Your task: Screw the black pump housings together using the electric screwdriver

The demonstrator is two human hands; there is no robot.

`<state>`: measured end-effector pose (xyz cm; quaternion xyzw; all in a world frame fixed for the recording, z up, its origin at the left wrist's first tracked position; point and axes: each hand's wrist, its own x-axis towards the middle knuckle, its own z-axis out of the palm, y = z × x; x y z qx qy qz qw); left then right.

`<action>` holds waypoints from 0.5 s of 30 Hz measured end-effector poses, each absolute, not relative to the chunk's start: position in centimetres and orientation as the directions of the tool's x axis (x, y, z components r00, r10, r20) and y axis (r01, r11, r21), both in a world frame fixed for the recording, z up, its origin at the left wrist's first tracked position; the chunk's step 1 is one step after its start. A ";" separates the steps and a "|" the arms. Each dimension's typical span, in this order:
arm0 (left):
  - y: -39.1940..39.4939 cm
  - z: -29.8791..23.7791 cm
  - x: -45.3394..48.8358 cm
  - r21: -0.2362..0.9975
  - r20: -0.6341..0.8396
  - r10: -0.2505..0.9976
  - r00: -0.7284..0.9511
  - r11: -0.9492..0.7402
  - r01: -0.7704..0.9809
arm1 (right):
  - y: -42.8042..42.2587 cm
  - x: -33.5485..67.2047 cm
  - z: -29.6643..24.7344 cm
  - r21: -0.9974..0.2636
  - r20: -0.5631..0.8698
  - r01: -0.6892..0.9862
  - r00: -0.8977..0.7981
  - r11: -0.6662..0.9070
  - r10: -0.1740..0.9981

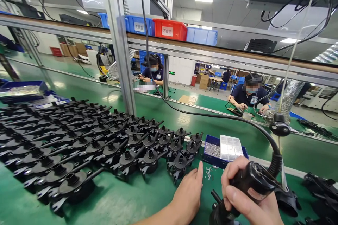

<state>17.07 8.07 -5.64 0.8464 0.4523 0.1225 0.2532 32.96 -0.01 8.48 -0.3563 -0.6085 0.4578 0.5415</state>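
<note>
My right hand (pixel 245 191) is wrapped round the black handle of a corded electric screwdriver (pixel 260 181) at the lower right, its tip down on a black plastic part (pixel 220 212) below it. My left hand (pixel 188 193) lies on the green mat with fingers stretched toward several small loose screws (pixel 209 174). It holds nothing. Just beyond its fingertips stands the nearest black round part (pixel 179 163) of the rows.
Rows of several black round parts with nozzles (pixel 79 140) cover the mat to the left. A blue tray of screws (pixel 218 149) with a clear box sits ahead. A metal post (pixel 120 42) rises at centre. Two other people work at far benches.
</note>
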 end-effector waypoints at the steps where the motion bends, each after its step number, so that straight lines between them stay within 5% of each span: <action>1: 8.1 -5.5 17.0 0.533 -0.042 0.828 0.559 -0.454 0.714 | 0.0 32.9 8.5 -0.943 0.332 -0.063 -0.162 0.326 0.929; 8: 8.7 -5.4 17.3 0.378 0.010 0.881 0.472 -0.441 0.814 | -0.1 32.7 8.7 -0.939 0.342 -0.078 -0.151 0.334 0.927; 15: 9.2 -5.2 17.8 0.347 -0.057 0.886 0.460 -0.415 0.841 | -0.1 32.8 8.5 -0.941 0.340 -0.072 -0.167 0.332 0.926</action>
